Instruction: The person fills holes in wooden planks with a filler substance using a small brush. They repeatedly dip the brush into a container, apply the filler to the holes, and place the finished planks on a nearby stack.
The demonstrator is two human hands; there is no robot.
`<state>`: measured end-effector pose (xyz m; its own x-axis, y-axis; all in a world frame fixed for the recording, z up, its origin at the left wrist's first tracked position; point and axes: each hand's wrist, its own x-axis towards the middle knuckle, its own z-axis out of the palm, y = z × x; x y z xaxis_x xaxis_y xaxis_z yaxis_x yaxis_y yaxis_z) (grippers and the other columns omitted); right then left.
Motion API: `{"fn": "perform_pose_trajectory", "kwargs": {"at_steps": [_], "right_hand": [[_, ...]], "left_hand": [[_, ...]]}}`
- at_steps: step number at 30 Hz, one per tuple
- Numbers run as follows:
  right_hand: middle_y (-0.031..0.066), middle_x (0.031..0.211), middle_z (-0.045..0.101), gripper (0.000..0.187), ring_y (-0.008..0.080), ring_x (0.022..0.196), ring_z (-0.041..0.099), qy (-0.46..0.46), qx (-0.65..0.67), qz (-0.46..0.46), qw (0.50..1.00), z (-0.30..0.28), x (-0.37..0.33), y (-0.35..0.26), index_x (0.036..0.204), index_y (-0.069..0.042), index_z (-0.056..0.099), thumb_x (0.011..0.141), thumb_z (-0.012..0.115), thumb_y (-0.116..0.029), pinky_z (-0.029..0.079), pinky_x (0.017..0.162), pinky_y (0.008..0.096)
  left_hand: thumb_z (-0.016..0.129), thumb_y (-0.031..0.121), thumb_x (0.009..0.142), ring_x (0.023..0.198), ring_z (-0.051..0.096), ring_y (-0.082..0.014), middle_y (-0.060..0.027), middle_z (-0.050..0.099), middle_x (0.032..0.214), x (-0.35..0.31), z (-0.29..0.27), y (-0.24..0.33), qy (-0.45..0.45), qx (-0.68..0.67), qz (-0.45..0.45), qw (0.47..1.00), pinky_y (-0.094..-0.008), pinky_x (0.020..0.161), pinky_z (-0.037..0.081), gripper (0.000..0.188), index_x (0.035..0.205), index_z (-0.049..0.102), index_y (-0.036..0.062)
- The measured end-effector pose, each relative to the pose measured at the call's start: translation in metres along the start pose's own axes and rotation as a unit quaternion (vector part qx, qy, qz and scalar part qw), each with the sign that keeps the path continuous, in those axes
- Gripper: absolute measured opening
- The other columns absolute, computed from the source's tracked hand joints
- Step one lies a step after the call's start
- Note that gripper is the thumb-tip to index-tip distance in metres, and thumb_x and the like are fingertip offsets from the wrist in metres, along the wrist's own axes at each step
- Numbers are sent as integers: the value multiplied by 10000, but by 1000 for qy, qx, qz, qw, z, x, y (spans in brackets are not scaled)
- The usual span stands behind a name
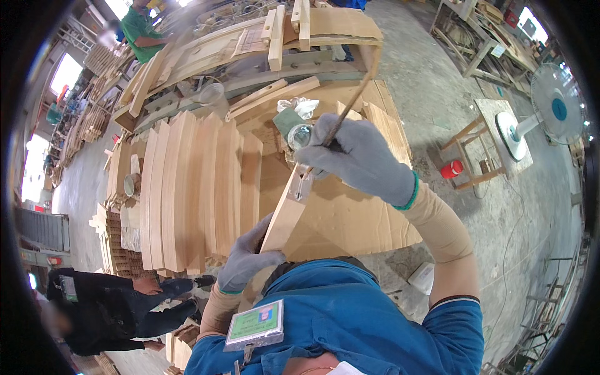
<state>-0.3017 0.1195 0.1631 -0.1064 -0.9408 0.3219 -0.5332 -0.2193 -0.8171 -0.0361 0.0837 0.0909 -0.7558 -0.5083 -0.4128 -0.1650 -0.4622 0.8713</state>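
Observation:
My left hand (245, 257), in a grey glove, grips the lower end of a pale wooden piece (285, 217) that tilts upward in front of my chest. In my gloved right hand (364, 159) is a long thin brown stick (357, 95), pinched between fingers and thumb. The stick's lower end meets the upper end of the wooden piece, around a slot with a shiny wet-looking patch (300, 187). Just beyond my right hand stands a round clear container (299, 136) beside a grey-green block (287, 120) and crumpled white material (299, 107).
Many similar wooden pieces (194, 187) stand in a row on the left of the cardboard-covered table (350, 219). A workbench with timber (337, 22) lies beyond. A fan (512, 134) stands on a stool at right. Another person in dark clothes (106, 306) is at left, one in green (139, 28) farther off.

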Motion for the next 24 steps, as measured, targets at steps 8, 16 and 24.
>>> {"fn": "perform_pose_trajectory", "kwargs": {"at_steps": [8, 16, 24], "right_hand": [[42, 619, 568, 231, 93, 591, 600, 23, 19, 20, 999, -5, -6, -4, 747, -30, 508, 841, 679, -153, 453, 528, 238], [46, 734, 605, 181, 76, 681, 629, 122, 282, 131, 943, -9, -19, 3, 772, -20, 513, 864, 652, -90, 526, 611, 202], [171, 934, 607, 71, 227, 783, 651, 304, 422, 25, 854, 53, -72, 32, 865, 12, 502, 863, 549, 66, 580, 714, 357]], "left_hand": [[716, -20, 673, 1152, 493, -163, -99, 530, 1264, -3, 8, 6, 18, -2, -1, 1000, -283, 982, 389, 777, 1378, 389, -39], [693, 14, 684, 1107, 511, -150, -88, 537, 1243, 3, 5, 4, 9, 14, -17, 1000, -265, 932, 422, 770, 1389, 385, -23], [706, 76, 678, 926, 537, -121, -70, 565, 1080, -5, -3, -3, -29, -38, -34, 998, -229, 778, 464, 793, 1400, 387, 4]]}}
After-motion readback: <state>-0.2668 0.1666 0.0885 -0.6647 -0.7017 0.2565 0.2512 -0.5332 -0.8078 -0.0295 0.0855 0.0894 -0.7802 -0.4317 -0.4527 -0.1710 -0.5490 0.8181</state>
